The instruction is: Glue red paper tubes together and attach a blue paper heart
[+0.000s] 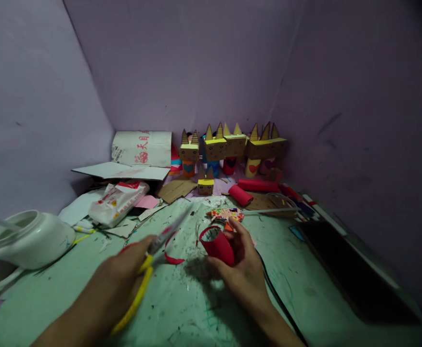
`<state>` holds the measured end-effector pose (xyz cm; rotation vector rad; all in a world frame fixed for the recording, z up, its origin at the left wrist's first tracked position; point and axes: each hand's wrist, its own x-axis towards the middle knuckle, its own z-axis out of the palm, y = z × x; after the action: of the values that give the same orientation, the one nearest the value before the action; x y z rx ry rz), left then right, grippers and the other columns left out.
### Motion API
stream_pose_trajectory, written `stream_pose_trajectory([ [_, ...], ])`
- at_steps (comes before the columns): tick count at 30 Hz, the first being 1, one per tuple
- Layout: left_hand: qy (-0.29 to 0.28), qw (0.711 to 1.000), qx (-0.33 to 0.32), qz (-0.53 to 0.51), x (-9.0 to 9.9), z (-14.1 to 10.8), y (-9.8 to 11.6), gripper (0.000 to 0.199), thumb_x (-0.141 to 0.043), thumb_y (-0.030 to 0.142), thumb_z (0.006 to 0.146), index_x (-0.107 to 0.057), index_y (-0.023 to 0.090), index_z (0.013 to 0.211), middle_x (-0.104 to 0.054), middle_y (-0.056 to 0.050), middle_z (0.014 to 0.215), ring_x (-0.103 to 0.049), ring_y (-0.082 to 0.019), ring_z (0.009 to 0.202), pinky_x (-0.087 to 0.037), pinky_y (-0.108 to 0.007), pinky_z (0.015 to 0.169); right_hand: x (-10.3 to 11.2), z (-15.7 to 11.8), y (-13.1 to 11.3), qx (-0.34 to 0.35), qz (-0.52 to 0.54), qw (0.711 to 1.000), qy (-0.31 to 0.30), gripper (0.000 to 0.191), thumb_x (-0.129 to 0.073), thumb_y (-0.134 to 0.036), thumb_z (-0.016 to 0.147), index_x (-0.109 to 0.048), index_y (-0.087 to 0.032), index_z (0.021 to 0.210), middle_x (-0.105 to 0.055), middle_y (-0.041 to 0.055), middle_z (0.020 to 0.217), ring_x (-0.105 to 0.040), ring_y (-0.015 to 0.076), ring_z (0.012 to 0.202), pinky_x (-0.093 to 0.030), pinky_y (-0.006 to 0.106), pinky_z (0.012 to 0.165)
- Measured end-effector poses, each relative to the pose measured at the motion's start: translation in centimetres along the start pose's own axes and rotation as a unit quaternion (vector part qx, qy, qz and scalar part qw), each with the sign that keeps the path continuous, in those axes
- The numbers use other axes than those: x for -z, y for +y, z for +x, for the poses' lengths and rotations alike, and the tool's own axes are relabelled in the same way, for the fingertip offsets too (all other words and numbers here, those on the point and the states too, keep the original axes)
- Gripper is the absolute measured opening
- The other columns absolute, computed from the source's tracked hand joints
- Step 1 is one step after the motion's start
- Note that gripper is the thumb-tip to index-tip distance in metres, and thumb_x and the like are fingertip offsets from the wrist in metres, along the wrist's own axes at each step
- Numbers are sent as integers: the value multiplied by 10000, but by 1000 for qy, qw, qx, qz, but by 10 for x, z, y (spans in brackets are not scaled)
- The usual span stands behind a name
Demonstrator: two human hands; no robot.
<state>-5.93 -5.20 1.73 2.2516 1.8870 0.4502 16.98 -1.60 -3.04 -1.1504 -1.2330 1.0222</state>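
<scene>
My left hand (115, 277) is closed round a pair of scissors (144, 277) with yellow handles; the blades point up and away to the right, blurred by motion. In my right hand (245, 265) is a short red paper-covered tube (218, 246), tilted so that its pale inside shows at the open end. The thumb presses its near side, and the fingers curl behind it. A thin curled strip of red paper (173, 260) lies on the green table between the two hands. The blades are apart from the tube.
Several box-headed figures with horns (216, 149) stand along the back wall. Two red tubes (240, 195) lie before them. On the left are a white pot (33, 238), a tissue pack (119, 202) and cardboard (142, 149). A dark flat device (351, 270) lies right, near a black cable (274, 289).
</scene>
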Motion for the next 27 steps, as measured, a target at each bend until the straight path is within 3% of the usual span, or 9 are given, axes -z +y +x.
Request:
stream_pose_trajectory([
  [3,-6,982,95,164,21,27,-12,402,-362,224,843,-466,149,1225,-678,-121,1058,-663,-295,914,-489,-335,692,4,4,-5,-50,139,986,-84,721,-745,-263,582,-428,-228,1228,-653,54,951,-626,229,862,-490,367,790],
  [6,-23,974,94,204,24,50,-19,361,-361,229,846,-497,165,1174,-683,-121,1012,-658,-283,902,-454,-312,642,6,6,-6,-43,183,972,-142,558,-769,-338,601,-537,-221,1095,-669,61,981,-629,222,877,-485,338,788],
  [11,-32,990,74,118,-9,66,-31,293,-387,314,850,-530,196,1077,-698,-91,911,-658,-287,828,-427,-317,606,7,5,-6,-39,185,966,-176,469,-770,-404,636,-590,-219,1028,-669,56,962,-619,214,877,-468,329,808],
  [14,55,995,67,45,-16,68,-33,327,-366,334,860,-474,189,1132,-679,-92,902,-652,-278,805,-441,-332,631,8,4,-5,-29,198,963,-181,470,-753,-428,657,-589,-224,1047,-653,56,977,-610,210,882,-463,311,782],
  [16,131,990,50,-23,-9,69,-28,335,-385,368,856,-456,177,1122,-661,-86,883,-642,-257,776,-457,-342,673,8,4,-4,-28,212,958,-190,463,-743,-448,664,-595,-224,1041,-648,50,944,-609,197,839,-465,293,732],
  [18,161,979,34,-122,2,69,-16,322,-456,402,828,-457,189,1069,-643,-54,849,-630,-221,735,-477,-325,674,7,4,-3,-39,231,950,-205,505,-756,-463,646,-593,-222,1060,-643,49,942,-609,189,833,-465,286,731],
  [21,66,950,22,-305,11,66,12,356,-586,357,750,-436,217,1040,-652,-25,873,-611,-166,636,-480,-264,541,6,6,0,-71,277,935,-208,697,-823,-443,559,-530,-238,1157,-632,50,983,-621,192,860,-469,289,750],
  [24,-44,895,-15,-443,3,58,37,444,-669,286,684,-429,233,1054,-644,-11,925,-541,-106,537,-447,-219,457,6,8,3,-96,315,922,-203,823,-857,-398,518,-454,-243,1219,-640,48,947,-644,193,812,-480,290,702],
  [27,-51,885,-52,-460,-12,50,49,474,-698,169,641,-459,234,1044,-618,45,821,-562,-108,603,-467,-208,534,6,9,3,-103,316,919,-213,800,-846,-378,552,-442,-237,1228,-653,55,942,-654,195,801,-480,294,695],
])
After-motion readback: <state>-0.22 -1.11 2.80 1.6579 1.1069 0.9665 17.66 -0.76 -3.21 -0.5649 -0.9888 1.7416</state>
